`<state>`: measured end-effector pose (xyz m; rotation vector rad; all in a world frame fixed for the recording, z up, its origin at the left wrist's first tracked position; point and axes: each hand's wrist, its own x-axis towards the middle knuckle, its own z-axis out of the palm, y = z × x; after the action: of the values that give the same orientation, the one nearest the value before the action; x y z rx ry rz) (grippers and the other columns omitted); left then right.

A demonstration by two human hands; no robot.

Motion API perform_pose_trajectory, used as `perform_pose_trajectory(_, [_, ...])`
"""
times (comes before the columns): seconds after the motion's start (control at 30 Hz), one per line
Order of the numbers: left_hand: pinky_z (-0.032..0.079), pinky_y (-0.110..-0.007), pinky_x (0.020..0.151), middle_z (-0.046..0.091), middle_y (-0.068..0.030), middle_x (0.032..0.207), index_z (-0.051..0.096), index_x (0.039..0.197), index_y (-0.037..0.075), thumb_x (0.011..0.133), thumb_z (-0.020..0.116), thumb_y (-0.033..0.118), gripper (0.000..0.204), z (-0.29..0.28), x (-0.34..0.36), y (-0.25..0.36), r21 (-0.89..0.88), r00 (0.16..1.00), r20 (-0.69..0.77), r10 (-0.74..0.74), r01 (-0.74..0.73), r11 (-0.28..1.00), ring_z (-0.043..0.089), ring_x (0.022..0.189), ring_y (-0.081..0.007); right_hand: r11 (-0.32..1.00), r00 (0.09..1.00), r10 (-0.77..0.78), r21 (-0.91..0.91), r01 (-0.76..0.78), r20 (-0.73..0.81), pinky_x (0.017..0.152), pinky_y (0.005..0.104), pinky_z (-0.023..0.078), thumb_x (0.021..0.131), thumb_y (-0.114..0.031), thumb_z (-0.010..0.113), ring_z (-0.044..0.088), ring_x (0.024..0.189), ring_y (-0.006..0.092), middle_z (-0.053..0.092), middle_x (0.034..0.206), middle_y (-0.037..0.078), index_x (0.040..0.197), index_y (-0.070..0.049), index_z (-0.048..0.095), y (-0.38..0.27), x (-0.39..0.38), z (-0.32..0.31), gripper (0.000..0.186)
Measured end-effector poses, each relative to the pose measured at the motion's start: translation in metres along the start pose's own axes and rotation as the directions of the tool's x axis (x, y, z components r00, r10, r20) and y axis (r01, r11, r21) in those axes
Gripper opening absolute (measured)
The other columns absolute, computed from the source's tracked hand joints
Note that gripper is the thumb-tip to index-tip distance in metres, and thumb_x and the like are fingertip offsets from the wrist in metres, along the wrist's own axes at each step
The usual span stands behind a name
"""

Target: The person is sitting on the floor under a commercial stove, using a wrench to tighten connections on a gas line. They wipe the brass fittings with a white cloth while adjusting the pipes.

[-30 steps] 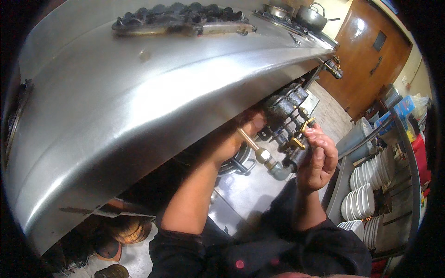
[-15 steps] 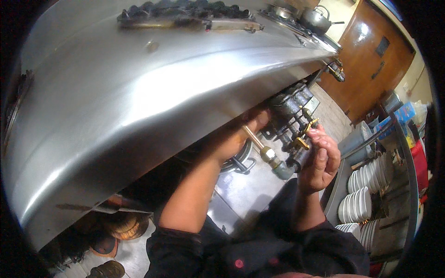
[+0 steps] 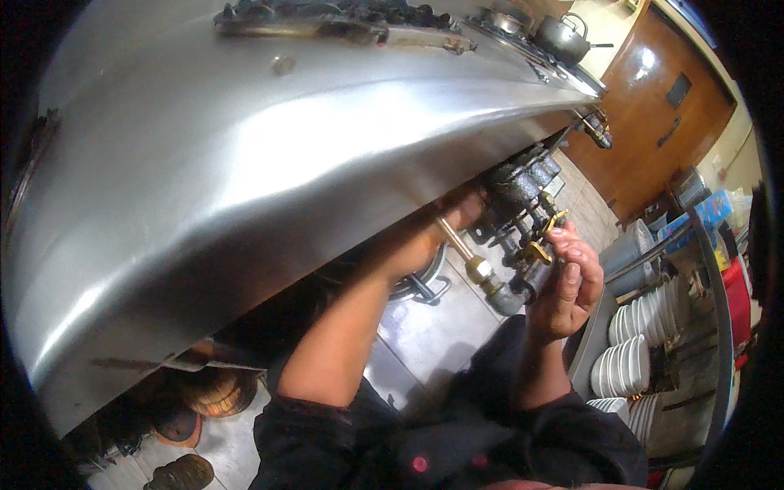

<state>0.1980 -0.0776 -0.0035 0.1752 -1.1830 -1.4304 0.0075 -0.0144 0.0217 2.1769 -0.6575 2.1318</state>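
Observation:
My right hand (image 3: 574, 282) is curled beside a black gas manifold (image 3: 514, 181) under the stove's front edge. Its fingertips touch a yellow valve handle (image 3: 557, 220). A second yellow valve handle (image 3: 538, 253) sits just below and left of it. My left hand (image 3: 445, 224) reaches under the steel front of the stove, near the burner castings; its fingers are blurred and mostly hidden. Between my hands, a copper-coloured pipe (image 3: 455, 237) runs down to a brass nut (image 3: 479, 268) and a grey elbow fitting (image 3: 506, 299).
The shiny steel stove front (image 3: 269, 155) curves across the upper left. A pot (image 3: 563, 38) stands on the far burners. White plates (image 3: 621, 367) fill a metal shelf at right. Below lie the tiled floor (image 3: 433, 335) and a basket-like round container (image 3: 216, 394). A wooden door (image 3: 645, 106) stands behind.
The view has shifted slightly, so the scene sits a little to the right. Both hands keep nearly the same places at the pipes and valves.

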Motion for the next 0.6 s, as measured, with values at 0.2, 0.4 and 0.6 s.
perform_pose_trajectory(0.2, [0.048,-0.036,0.093,0.062,-0.0109,0.107,0.057,0.113,0.004,0.083,0.069,0.007,0.032,-0.005,0.009,-0.006,-0.025,0.989,-0.143,0.040,-0.044,0.999,0.060,0.102,-0.0228,1.000,1.000,0.003,0.004,-0.003,-0.001,0.104,0.0532,0.032,0.093,-0.011,0.044,0.060,0.099,0.0301,0.059,0.099,0.015,0.106,0.000,0.054,0.000,0.000,0.000,0.019])
perform_pose_trajectory(0.4, [0.046,-0.037,0.094,0.063,-0.0119,0.107,0.059,0.112,0.003,0.083,0.068,0.008,0.031,-0.023,0.011,-0.006,0.138,0.992,-0.108,0.059,-0.044,0.989,0.059,0.105,-0.0235,1.000,1.000,0.001,0.008,-0.001,0.000,0.104,0.0531,0.032,0.094,-0.011,0.044,0.060,0.099,0.0297,0.059,0.099,0.015,0.105,0.000,0.054,0.000,0.001,0.000,0.019])
perform_pose_trajectory(0.6, [0.045,-0.038,0.094,0.064,-0.0137,0.106,0.063,0.104,0.002,0.083,0.068,0.012,0.024,-0.015,0.009,0.005,0.056,1.000,-0.004,-0.019,0.019,0.998,0.059,0.104,-0.0253,1.000,1.000,-0.001,0.011,0.001,0.000,0.104,0.0532,0.032,0.094,-0.011,0.044,0.060,0.099,0.0297,0.059,0.099,0.015,0.105,0.000,0.054,-0.001,0.000,0.000,0.019])
